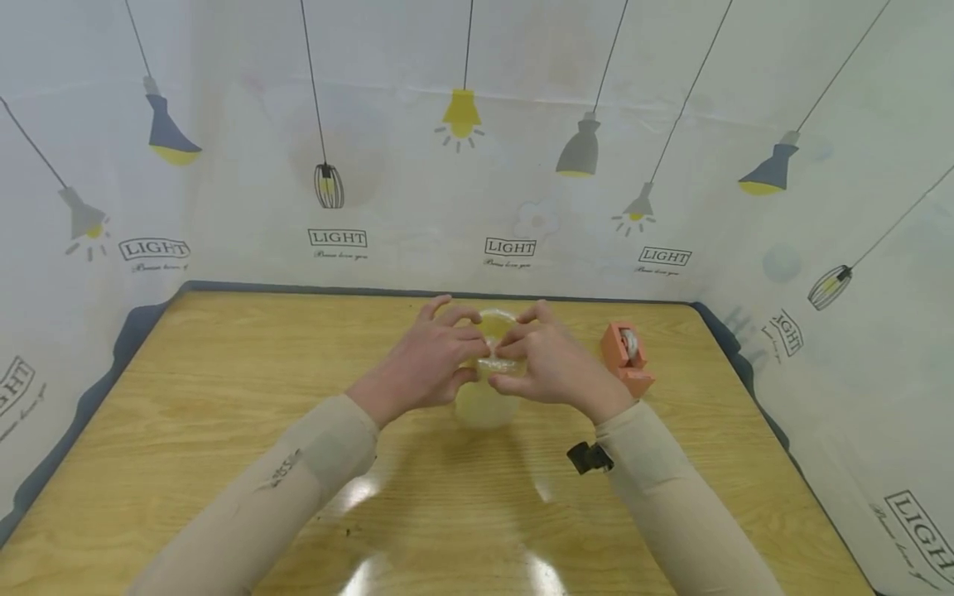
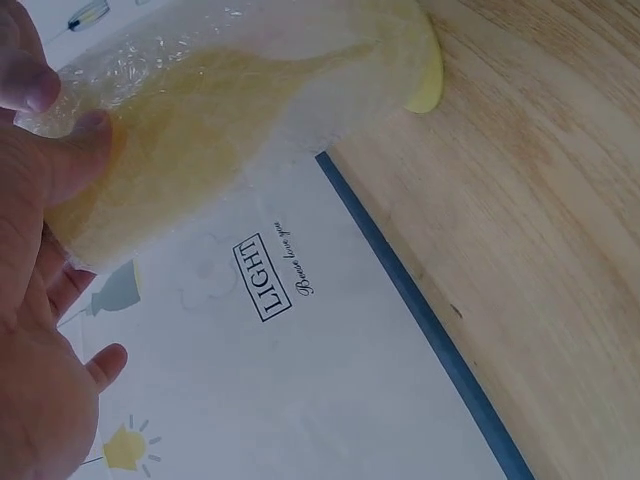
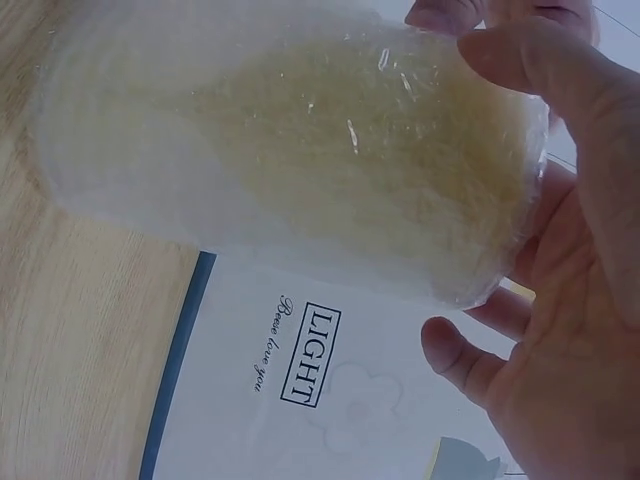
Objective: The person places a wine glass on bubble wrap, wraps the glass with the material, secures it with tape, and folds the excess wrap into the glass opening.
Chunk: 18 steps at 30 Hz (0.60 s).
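Note:
A yellow stemmed glass (image 2: 190,130) stands upright on the table, wound in clear bubble wrap (image 3: 300,180). Its yellow foot (image 2: 430,75) peeks out below the wrap in the left wrist view. At the top end of the roll, my left hand (image 1: 428,360) pinches the bubble wrap from the left, thumb on the near side. Opposite it, my right hand (image 1: 555,364) grips the same top edge, its thumb also on the near side. The fingertips of both hands nearly meet over the glass's mouth, and they partly hide the rim.
A coral-pink tape dispenser (image 1: 622,356) with a roll of tape stands right of the right hand. The wooden table (image 1: 246,397) ends at a dark blue edge, with lamp-patterned white cloth (image 1: 417,182) behind and at both sides. A small black clip (image 1: 589,457) sits at the right cuff.

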Each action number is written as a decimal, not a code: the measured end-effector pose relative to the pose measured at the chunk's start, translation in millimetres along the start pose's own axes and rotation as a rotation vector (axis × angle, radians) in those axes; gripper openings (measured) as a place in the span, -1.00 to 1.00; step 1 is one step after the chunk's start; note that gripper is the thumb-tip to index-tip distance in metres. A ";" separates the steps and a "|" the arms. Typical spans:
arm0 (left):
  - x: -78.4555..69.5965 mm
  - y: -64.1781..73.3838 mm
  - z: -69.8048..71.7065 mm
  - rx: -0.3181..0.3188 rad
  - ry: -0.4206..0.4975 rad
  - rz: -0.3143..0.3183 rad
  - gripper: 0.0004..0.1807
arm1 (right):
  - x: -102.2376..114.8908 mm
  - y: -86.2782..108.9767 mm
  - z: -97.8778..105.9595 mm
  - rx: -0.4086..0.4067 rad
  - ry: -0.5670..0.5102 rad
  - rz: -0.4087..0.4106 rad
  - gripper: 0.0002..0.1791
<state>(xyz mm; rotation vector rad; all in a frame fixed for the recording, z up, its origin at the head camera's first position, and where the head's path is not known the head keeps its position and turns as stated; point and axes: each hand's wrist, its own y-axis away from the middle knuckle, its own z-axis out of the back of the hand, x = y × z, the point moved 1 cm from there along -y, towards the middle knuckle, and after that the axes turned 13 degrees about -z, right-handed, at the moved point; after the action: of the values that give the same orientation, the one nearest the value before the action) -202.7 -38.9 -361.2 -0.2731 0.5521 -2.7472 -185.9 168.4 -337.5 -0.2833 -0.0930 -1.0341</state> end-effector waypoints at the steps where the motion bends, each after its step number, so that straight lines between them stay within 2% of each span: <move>1: -0.1 -0.7 0.4 0.008 -0.003 0.002 -0.75 | -0.2 -0.3 -1.1 -0.011 0.008 0.008 -0.59; 10: -0.4 -4.7 4.3 0.066 -0.047 0.013 -0.81 | 0.2 -3.2 -5.0 -0.095 0.006 0.098 -0.64; 14: -0.8 -4.6 4.0 0.066 -0.040 0.018 -0.79 | -2.3 -2.9 -6.9 -0.122 -0.002 0.111 -0.65; 18: 1.2 0.1 4.1 0.039 -0.007 0.025 -0.74 | -2.6 -3.2 -9.2 -0.141 -0.029 0.092 -0.64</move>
<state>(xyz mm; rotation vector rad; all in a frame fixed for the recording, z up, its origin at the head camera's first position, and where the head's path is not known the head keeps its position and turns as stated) -202.8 -40.8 -357.4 -0.2644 0.4966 -2.7283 -190.6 166.5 -346.3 -0.4268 -0.0330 -0.9471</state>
